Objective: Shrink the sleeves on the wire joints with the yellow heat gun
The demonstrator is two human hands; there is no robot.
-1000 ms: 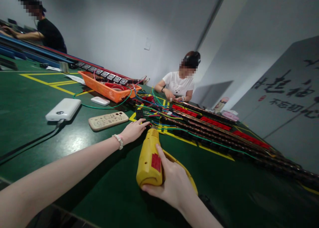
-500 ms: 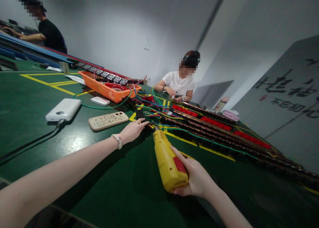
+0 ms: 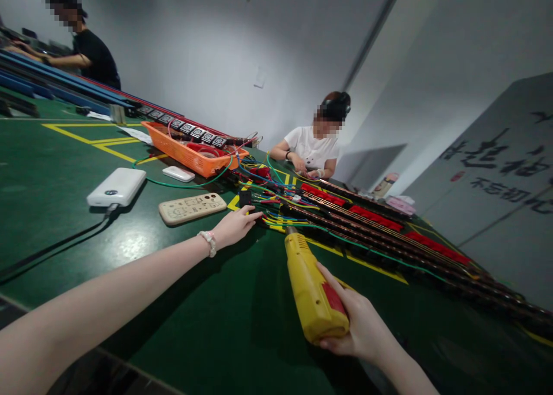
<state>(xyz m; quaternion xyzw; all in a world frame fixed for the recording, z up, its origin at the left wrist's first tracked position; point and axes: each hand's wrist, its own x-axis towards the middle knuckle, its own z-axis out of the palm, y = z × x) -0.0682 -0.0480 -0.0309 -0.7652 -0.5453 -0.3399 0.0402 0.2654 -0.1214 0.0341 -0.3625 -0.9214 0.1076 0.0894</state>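
My right hand (image 3: pixel 352 311) grips a yellow heat gun (image 3: pixel 313 285) with a red label, wrapped round its body. The metal nozzle points away from me at a bundle of coloured wires (image 3: pixel 274 219). My left hand (image 3: pixel 235 228), with a beaded bracelet on the wrist, is at the left end of these wires. Its fingers close on them, though the fingertips partly hide the spot. Beside its thumb lies a black connector block (image 3: pixel 245 197). From the wires, long dark strips (image 3: pixel 367 234) stretch off to the right.
An orange basket (image 3: pixel 194 158) with red parts stands behind my left hand. A phone in a beige case (image 3: pixel 192 208), a small white case (image 3: pixel 178 174) and a white power bank (image 3: pixel 117 186) with a cable lie left on the green table (image 3: pixel 207 326). Two people sit at the far side.
The heat gun in my right hand has moved to the right, its nozzle now farther from my left fingers. My left hand stays at the wires. The view has shifted slightly.
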